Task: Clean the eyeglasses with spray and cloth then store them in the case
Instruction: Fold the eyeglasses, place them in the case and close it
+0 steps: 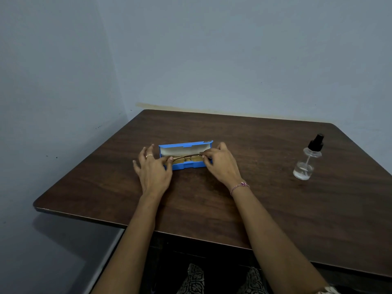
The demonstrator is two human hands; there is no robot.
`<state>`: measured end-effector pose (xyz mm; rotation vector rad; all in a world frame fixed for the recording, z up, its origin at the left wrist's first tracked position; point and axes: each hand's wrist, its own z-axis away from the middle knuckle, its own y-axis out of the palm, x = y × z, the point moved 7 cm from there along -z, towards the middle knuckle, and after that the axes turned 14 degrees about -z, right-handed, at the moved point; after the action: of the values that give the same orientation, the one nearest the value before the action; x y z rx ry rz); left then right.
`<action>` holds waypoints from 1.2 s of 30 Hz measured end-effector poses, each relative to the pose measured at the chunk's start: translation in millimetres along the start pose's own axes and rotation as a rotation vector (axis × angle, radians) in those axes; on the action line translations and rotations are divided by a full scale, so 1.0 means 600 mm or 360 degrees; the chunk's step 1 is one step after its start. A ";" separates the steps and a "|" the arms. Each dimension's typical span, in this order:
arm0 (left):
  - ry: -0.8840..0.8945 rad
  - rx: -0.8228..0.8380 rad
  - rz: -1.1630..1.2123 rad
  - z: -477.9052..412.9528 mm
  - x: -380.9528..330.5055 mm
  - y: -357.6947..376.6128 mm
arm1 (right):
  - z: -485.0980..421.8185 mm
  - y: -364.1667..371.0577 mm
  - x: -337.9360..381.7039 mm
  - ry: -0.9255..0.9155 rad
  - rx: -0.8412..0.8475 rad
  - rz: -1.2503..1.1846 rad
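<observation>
Both your forearms reach up from the bottom of the frame to mid-frame. Left hand [153, 169] pinches one end of the eyeglasses [186, 157], spare fingers splayed wide; right hand [220, 164] pinches the other end. Glasses lie in the open blue case [186, 154], just left of centre on the table [233, 198]. Whether they're going in or coming out can't be told. Keep the frame level, grip the hinges, stay off the lenses. Spray bottle [307, 159] stands well apart, right edge. No cloth visible.
</observation>
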<state>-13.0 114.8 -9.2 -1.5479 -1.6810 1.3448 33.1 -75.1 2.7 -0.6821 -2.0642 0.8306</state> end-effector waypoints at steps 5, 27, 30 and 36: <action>0.0018 -0.0045 -0.0029 0.001 -0.002 -0.007 | 0.002 -0.013 0.000 -0.0078 -0.0177 -0.0033; 0.0449 -0.0155 -0.0224 0.008 -0.050 0.007 | 0.003 0.030 0.010 -0.0101 0.0138 0.0109; 0.0444 -0.0197 -0.0184 0.010 -0.053 -0.003 | 0.002 0.015 0.017 -0.0067 0.0054 -0.0038; 0.0408 -0.0097 -0.0148 0.008 -0.052 0.004 | 0.006 0.007 0.019 -0.0046 -0.0083 -0.0101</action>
<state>-8.9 83.8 -5.1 -1.5801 -1.6239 1.0098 24.7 -65.7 3.3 -0.6325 -2.1289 0.7568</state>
